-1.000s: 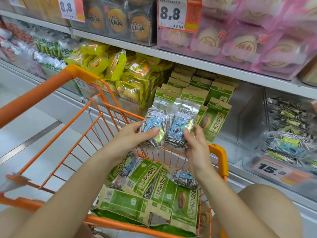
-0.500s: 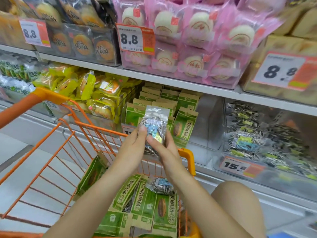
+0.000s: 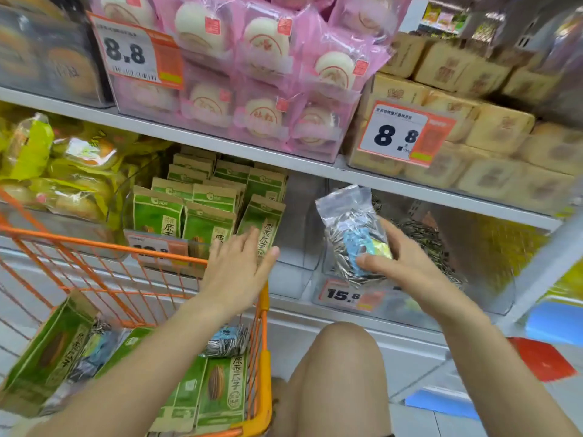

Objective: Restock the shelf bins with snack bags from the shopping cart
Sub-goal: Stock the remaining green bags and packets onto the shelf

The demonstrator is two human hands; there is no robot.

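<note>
View: head, the only one.
Right hand: grips a clear seed bag, thumb on its front low down, fingers curled behind it.
Seed bag: upright, long axis near vertical, top seal tilted a little left; held in front of the clear bin with the 15.8 tag.
Key relation: that bin's mouth lies just beyond and right of the right hand; the same seed bags show inside it past the fingers. The right hand is much the nearer, so the drop looks like a short push forward.
Left hand: empty, fingers straight and spread, over the cart rim, left of the held bag.
Bin beyond left hand: green bags standing upright in rows.
Cart, below left arm: green bags lying flat, plus another seed bag on top of them.
Stage, judged: one bag about to go in; cart not yet emptied.
</note>
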